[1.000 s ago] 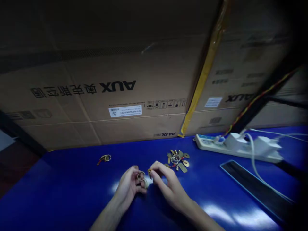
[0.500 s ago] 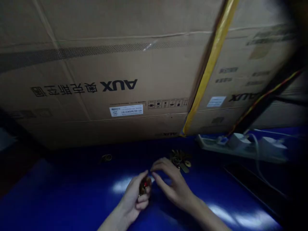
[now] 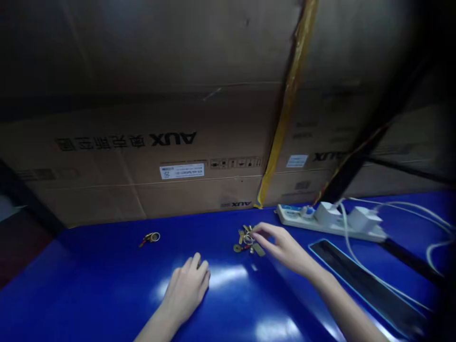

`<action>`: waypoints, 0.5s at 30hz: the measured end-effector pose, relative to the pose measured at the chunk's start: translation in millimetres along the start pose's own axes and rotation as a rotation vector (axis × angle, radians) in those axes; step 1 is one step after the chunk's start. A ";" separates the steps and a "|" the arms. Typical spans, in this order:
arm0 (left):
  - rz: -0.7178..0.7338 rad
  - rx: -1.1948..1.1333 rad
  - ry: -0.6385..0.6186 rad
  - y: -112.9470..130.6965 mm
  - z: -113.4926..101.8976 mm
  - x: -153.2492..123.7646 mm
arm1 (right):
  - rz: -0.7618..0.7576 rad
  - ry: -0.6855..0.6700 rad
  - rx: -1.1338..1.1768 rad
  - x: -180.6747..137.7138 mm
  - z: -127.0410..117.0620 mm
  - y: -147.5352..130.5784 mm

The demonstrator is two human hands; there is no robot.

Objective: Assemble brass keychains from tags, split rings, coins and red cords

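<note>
My left hand (image 3: 187,281) lies palm down low over the blue table, its fingers curled. A small dark, brass-coloured bit of a keychain (image 3: 198,266) shows between the fingertips; the rest is hidden under the hand. At the centre right is a pile of brass keychain pieces (image 3: 248,240), with rings, flat tags, a round coin-like disc and a red bit. My right hand (image 3: 273,241) reaches in from the right, thumb and index finger pinched at the pile's right edge. What lies between those fingertips is too small to tell. Another brass keychain (image 3: 151,237) with a ring and red bit rests farther left.
Large cardboard boxes (image 3: 117,180) stand along the back of the blue table (image 3: 107,285). A white power strip (image 3: 331,227) with plugs and white cables sits at the right. In front of it lies a dark flat panel with a blue edge (image 3: 366,289), crossed by a cable.
My hands have moved apart. The left has turned from holding the brass keychain palm up to palm down; the right has moved to the pile. The view has shifted.
</note>
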State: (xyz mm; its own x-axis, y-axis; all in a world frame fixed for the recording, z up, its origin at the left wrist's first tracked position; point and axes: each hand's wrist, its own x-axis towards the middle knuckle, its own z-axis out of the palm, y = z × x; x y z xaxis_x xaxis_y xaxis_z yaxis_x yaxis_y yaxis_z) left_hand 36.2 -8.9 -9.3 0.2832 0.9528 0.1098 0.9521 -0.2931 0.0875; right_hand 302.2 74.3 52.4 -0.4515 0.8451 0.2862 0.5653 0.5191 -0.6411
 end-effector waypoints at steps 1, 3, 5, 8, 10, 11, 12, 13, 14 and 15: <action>0.001 0.020 0.004 -13.5 1.0 -8.5 | 0.003 -0.045 -0.030 -4.9 -1.5 2.8; -0.026 0.039 0.037 -50.2 6.0 -31.6 | 0.004 -0.096 -0.085 -14.1 -2.8 8.6; -0.085 0.038 0.078 -94.4 13.6 -59.2 | -0.013 -0.097 -0.139 -19.8 -1.3 13.8; -0.292 0.077 0.203 -152.4 23.4 -95.5 | -0.060 -0.101 -0.265 -17.9 8.0 17.2; -0.294 0.045 0.200 -172.8 25.5 -109.2 | -0.075 -0.114 -0.385 -11.2 17.6 16.5; -0.274 0.028 0.199 -176.7 24.9 -112.5 | -0.078 -0.120 -0.443 -7.2 22.7 15.5; -0.247 0.012 0.204 -177.1 23.2 -113.8 | -0.080 -0.125 -0.488 -3.6 27.2 14.3; -0.221 0.002 0.216 -175.0 20.8 -113.7 | -0.081 -0.130 -0.523 -0.4 30.9 13.1; -0.202 -0.003 0.233 -171.4 17.9 -112.9 | -0.084 -0.132 -0.537 2.0 33.5 11.8; -0.185 -0.004 0.248 -167.2 14.9 -111.9 | -0.089 -0.123 -0.523 3.6 34.6 10.7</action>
State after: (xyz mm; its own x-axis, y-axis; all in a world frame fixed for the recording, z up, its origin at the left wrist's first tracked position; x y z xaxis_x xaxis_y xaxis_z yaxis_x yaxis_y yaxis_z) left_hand -152.9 -65.3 -50.9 0.0680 0.9416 0.3299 0.9842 -0.1174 0.1322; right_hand 282.7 78.4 22.0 -0.5729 0.7903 0.2172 0.7752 0.6086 -0.1696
